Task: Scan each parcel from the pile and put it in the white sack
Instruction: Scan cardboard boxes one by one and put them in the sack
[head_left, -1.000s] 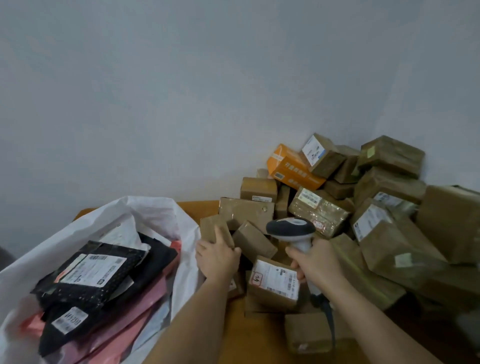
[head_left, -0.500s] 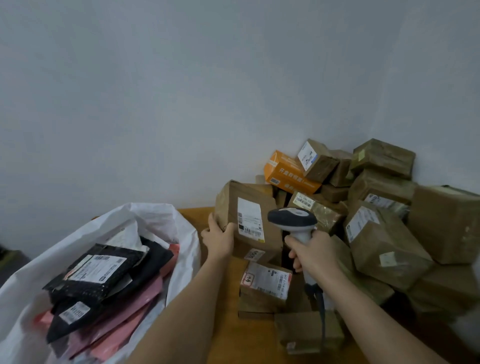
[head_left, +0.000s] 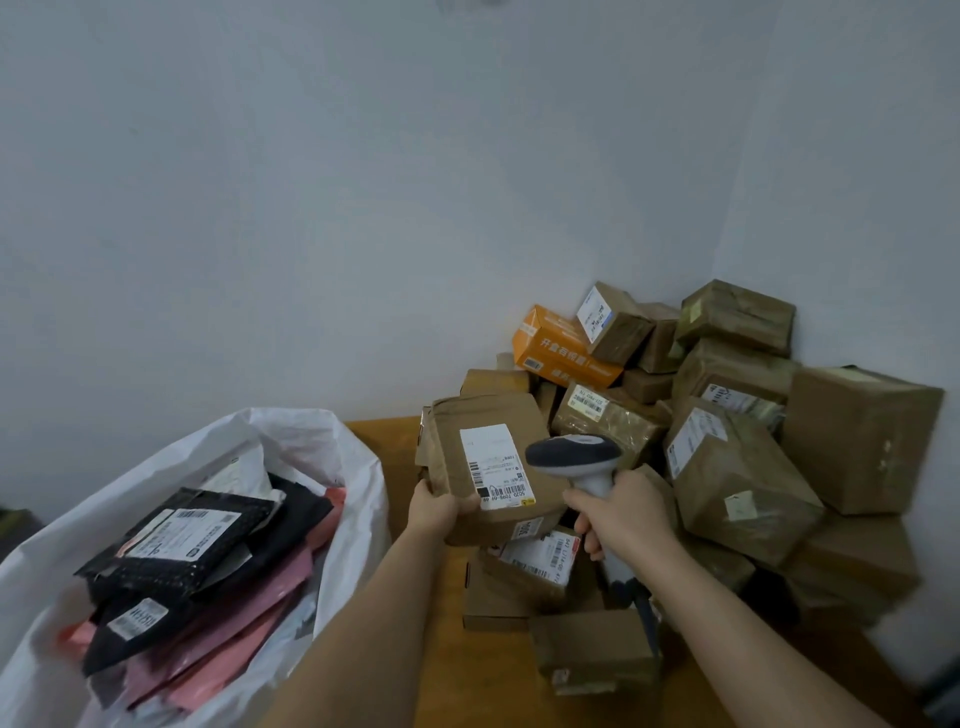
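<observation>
My left hand (head_left: 435, 508) grips the lower left corner of a flat brown parcel (head_left: 488, 415), lifted above the table with its white barcode label (head_left: 494, 465) facing me. My right hand (head_left: 618, 514) holds the handle of a grey and white barcode scanner (head_left: 574, 456), whose head sits just right of the label. The pile of brown boxes (head_left: 727, 467) fills the corner to the right, with an orange box (head_left: 558, 347) at its back. The white sack (head_left: 156, 467) stands open at the left, holding several black and pink mailer bags (head_left: 192, 545).
The wooden table (head_left: 441, 649) shows between the sack and the pile. Small boxes (head_left: 592, 654) lie on it under my right forearm. Grey walls meet in a corner behind the pile.
My left hand has raised the flat parcel off the pile and turned its label towards me. The scanner in my right hand has come up beside the label.
</observation>
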